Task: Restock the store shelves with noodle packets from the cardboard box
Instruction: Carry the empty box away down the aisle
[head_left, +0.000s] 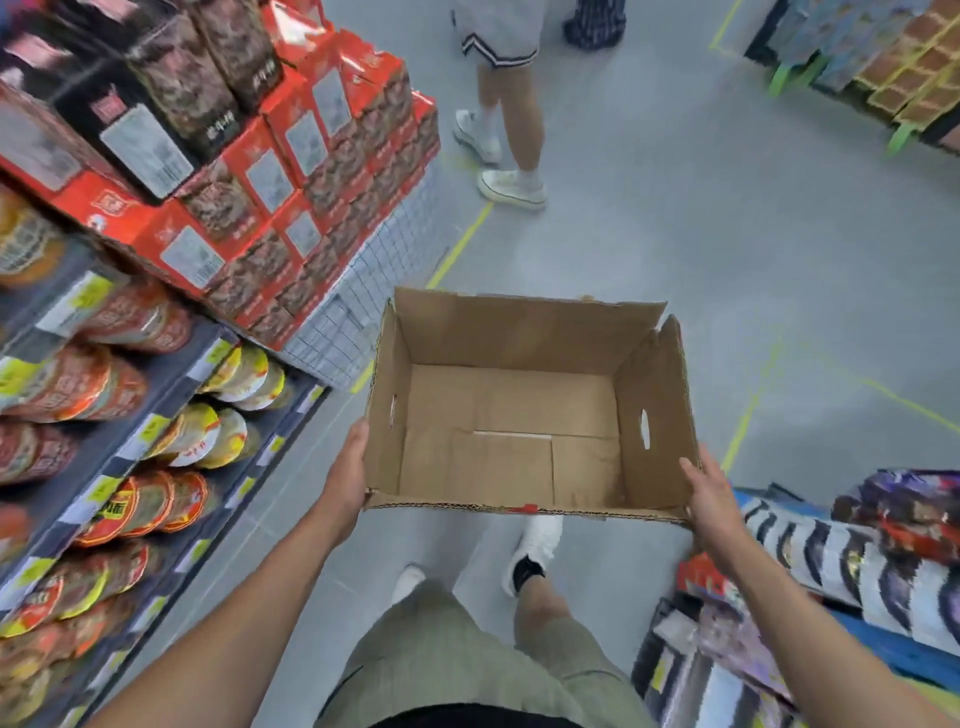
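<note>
Because the cardboard box is carried only by a squeeze, the left hand flat against its left wall and the right hand flat against its right wall, with the fingers laid along the card and not hooked in the hand slots, it could slip down or twist if either palm eases. The thin walls may also buckle inward under the pressure. Its floor is bare, with no noodle packets in it, so it probably weighs little. It hangs in front of the person, over the aisle floor.

Just under the box's near edge a white shoe steps forward. The box hides the floor ahead of it, so a trip is possible. Right of the box, close by, lies a display of bagged goods that the right elbow could brush. Left of the box run the shelves of noodle bowls. Beyond its far left corner stands a stack of red cartons on a wire cage, near enough to clip. Well beyond the box another person stands in the aisle, blocking a straight path.
</note>
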